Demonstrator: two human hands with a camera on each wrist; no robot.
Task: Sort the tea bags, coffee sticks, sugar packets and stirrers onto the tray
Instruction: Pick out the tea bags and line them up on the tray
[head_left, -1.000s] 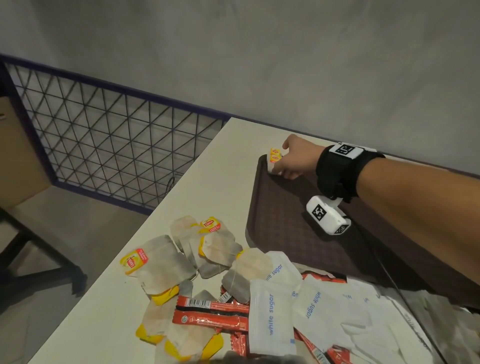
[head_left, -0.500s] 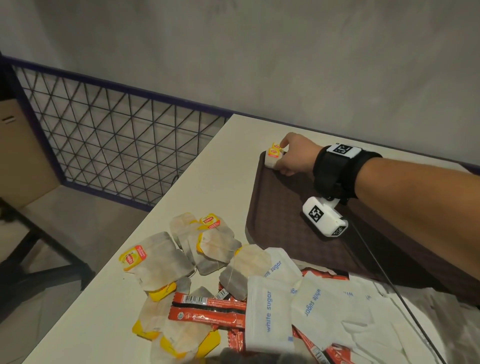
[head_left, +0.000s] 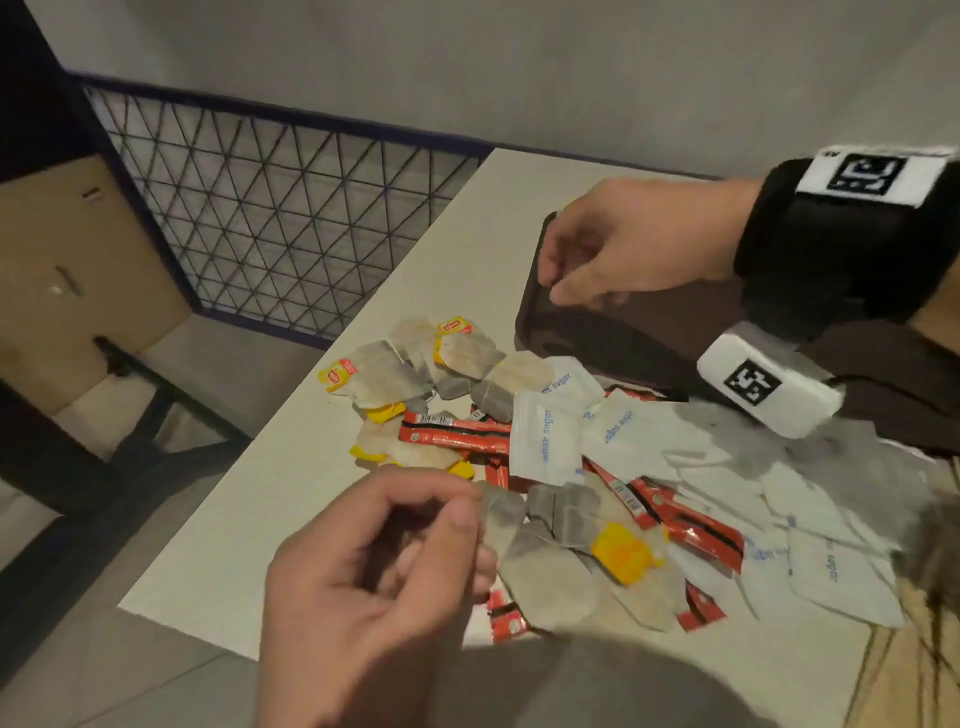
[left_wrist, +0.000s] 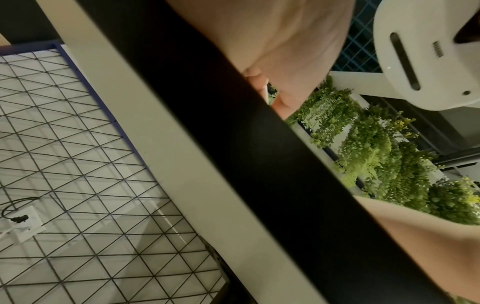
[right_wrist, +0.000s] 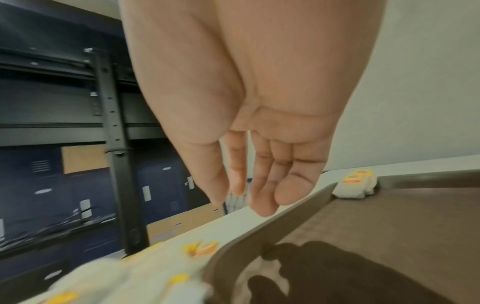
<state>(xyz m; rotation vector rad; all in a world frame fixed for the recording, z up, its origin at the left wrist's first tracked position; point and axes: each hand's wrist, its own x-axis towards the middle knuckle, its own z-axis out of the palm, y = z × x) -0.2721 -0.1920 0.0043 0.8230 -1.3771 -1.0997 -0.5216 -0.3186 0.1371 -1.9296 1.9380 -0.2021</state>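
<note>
R hand (head_left: 631, 244) off tray corner (right_wrist: 335, 190), empty

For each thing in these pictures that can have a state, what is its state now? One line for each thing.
right hand: empty, fingers relaxed, above the tray's left edge
left hand: fingers curled, at the near edge of the pile; a grip cannot be told
tray: mostly bare
placed tea bags: in the tray's far corner
pile of tea bags, coffee sticks, sugar packets: unsorted, on the table

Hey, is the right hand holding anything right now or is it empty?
Empty. The right hand hangs over the tray with relaxed fingers, nothing between them.
</note>
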